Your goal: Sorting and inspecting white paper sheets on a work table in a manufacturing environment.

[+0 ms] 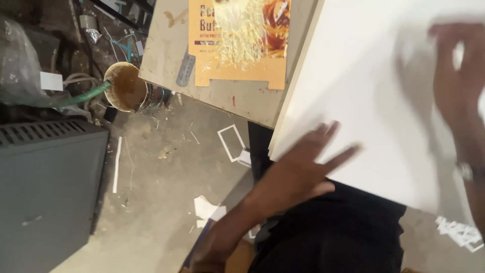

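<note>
Head view: left hand (298, 169) spread flat on white board's (374, 101) lower edge, gripping nothing. Right hand (457, 76) blurred at upper right over board; grip impossible to tell.

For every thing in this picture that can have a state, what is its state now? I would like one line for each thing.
White board: lies flat on the table, its near edge past the table edge.
Left hand: open, fingers spread, flat on the board's near edge.
Right hand: blurred, over the board; grip unclear.
Orange flattened carton: lies flat, smeared with pale dried glue.
Can: open, brown liquid inside.
Table: stained.
Floor: littered with white scraps.
</note>
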